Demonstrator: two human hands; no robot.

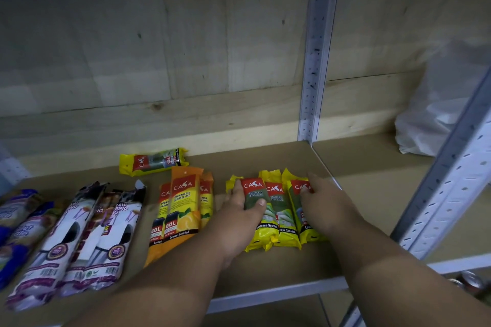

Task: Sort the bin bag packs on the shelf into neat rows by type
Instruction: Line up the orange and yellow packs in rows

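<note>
Yellow lemongrass packs point(279, 210), three of them, lie side by side under my hands on the shelf point(372, 175). My left hand point(239, 218) grasps the leftmost one, thumb curled over its face; my right hand point(326, 204) rests with loose fingers on the rightmost. Left of my grip I count three orange lemon packs point(180, 210), overlapping. Beyond those lies one lone yellow pack point(152, 162), sideways. Farther left are drawstring packs point(87, 236).

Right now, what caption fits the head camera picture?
Both hands straighten yellow packs on the shelf.
</note>
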